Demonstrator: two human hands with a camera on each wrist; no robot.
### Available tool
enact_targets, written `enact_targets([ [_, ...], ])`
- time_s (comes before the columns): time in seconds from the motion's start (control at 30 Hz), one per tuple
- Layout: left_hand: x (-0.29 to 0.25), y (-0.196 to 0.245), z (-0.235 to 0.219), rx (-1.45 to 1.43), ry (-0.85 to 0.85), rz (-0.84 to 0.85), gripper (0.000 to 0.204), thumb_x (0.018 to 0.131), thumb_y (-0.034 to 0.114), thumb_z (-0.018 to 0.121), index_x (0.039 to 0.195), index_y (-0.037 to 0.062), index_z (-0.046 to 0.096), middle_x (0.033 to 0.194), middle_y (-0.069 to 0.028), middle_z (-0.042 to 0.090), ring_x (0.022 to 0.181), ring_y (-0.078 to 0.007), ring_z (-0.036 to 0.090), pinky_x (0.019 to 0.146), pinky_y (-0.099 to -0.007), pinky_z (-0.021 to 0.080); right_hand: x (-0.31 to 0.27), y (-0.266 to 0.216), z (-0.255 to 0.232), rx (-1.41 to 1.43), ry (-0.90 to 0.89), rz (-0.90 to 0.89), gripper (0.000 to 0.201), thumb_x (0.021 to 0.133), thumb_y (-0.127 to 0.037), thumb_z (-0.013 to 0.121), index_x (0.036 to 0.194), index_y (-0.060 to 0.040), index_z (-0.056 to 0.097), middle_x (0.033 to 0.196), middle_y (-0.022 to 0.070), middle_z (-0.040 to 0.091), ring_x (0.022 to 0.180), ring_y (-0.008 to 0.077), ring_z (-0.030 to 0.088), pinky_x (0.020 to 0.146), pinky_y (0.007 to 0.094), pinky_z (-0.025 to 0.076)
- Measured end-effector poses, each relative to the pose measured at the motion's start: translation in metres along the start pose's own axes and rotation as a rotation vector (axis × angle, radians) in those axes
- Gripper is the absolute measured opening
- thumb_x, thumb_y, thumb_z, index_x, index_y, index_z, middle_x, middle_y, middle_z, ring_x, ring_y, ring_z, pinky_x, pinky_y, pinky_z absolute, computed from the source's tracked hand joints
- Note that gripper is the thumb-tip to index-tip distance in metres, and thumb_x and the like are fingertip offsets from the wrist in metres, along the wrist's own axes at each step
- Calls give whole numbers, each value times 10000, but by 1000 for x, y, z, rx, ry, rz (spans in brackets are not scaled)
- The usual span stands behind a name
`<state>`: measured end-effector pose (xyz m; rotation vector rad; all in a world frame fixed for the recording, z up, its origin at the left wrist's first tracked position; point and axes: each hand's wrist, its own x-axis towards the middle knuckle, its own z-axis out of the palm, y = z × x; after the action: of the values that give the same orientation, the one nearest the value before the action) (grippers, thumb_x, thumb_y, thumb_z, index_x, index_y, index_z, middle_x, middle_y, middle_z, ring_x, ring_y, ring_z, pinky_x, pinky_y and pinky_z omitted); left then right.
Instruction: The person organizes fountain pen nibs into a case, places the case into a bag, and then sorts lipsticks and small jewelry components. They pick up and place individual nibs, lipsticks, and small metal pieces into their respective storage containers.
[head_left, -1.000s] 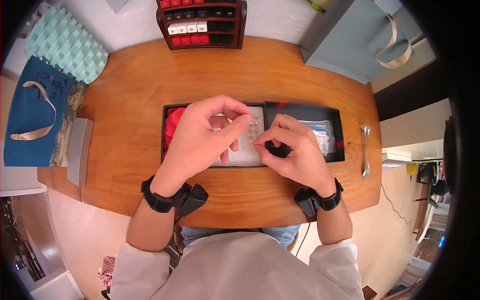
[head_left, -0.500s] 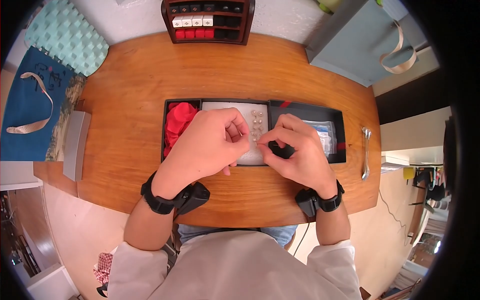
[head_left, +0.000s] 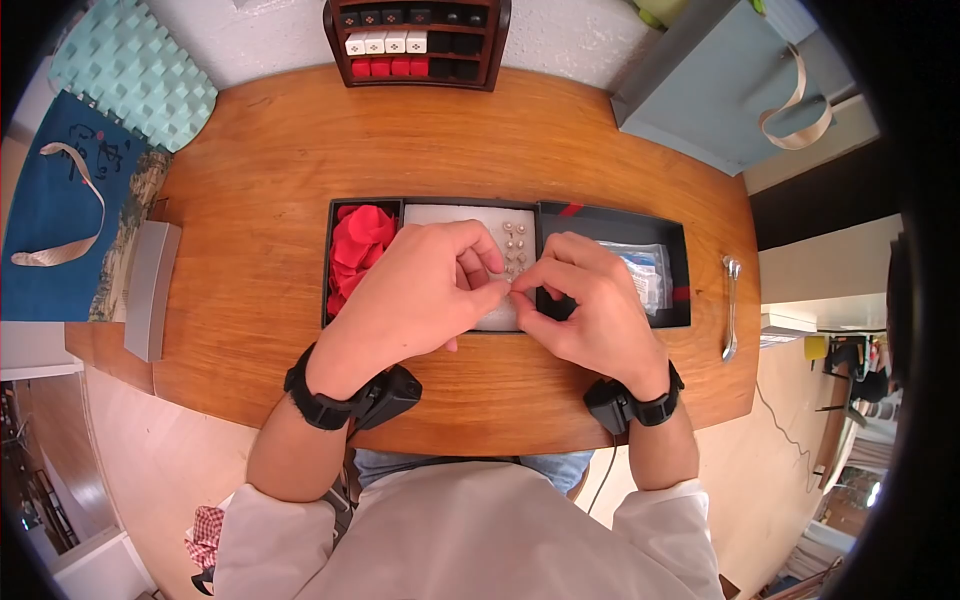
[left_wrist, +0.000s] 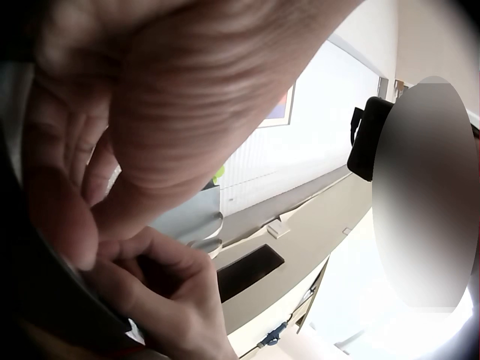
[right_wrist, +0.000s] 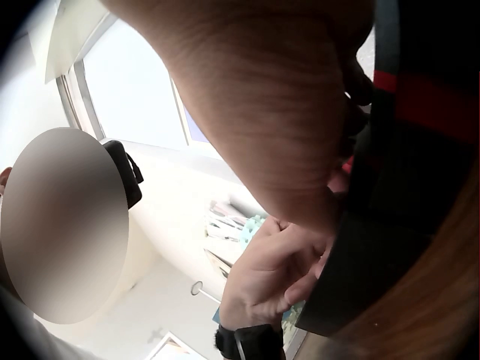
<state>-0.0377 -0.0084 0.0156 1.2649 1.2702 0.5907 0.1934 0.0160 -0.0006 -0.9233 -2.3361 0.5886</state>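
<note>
In the head view both hands meet over a white foam pad (head_left: 425,214) in an open black box. Rows of small pearl earrings (head_left: 509,229) stand in the pad's right part. My right hand (head_left: 605,305) pinches a tiny piece between thumb and forefinger, seemingly a pearl earring, mostly hidden by the fingertips. Bent at the wrist, my left hand (head_left: 420,290) brings its thumb and forefinger right up to the right fingertips, its other fingers curled beneath. The left wrist view shows the right hand (left_wrist: 176,300) close beyond the left fingers; the tiny piece is hidden there.
Red petal-like pieces (head_left: 362,240) fill the box's left compartment. To the right, a black tray with a red stripe (head_left: 571,209) holds a clear plastic packet (head_left: 650,270). A metal spanner-like tool (head_left: 731,305) lies farther right. A small rack (head_left: 425,45) and gift bags (head_left: 690,90) stand behind.
My left hand has come down and toward the right hand, so their fingertips now meet. More pearl earrings show than a second ago. The right hand has barely moved.
</note>
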Motion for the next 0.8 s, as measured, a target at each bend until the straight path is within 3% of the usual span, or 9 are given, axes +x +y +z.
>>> enact_targets([
  [0.17, 0, 1, 3, 26, 25, 16, 180, 999, 101, 812, 1094, -13, 710, 847, -29, 697, 674, -75, 652, 475, -257, 505, -2, 2, -5, 0, 9, -30, 126, 778, -19, 851, 880, -52, 786, 794, 80, 632, 727, 284, 629, 651, 417, 516],
  [0.27, -1, 3, 4, 55, 43, 24, 183, 999, 116, 819, 1073, -13, 713, 827, -35, 696, 633, -77, 632, 463, -264, 486, -4, 0, -20, 150, 0, 88, 120, 804, -14, 844, 913, -48, 808, 779, 77, 619, 664, 240, 603, 598, 377, 474],
  [0.37, -2, 6, 6, 85, 69, 25, 192, 1000, 134, 828, 1055, -12, 717, 799, -40, 696, 591, -79, 610, 451, -272, 466, -4, 13, -36, 109, 88, 119, 107, 834, -8, 834, 933, -44, 818, 744, 50, 595, 621, 165, 552, 563, 325, 412],
  [0.47, 0, 7, 9, 108, 89, 16, 205, 998, 151, 840, 1043, -9, 720, 768, -37, 691, 569, -76, 597, 440, -277, 449, -8, 28, -44, 79, 243, 261, 93, 856, -11, 826, 943, -42, 816, 705, 5, 554, 635, 90, 485, 564, 283, 365],
  [0.8, 2, 1, 10, 153, 113, 40, 188, 990, 124, 842, 1030, -2, 708, 730, -28, 685, 545, -66, 579, 431, -280, 426, -9, 31, -40, 106, 239, 271, 84, 890, -28, 833, 971, -26, 815, 701, 14, 555, 624, 103, 483, 565, 302, 374],
])
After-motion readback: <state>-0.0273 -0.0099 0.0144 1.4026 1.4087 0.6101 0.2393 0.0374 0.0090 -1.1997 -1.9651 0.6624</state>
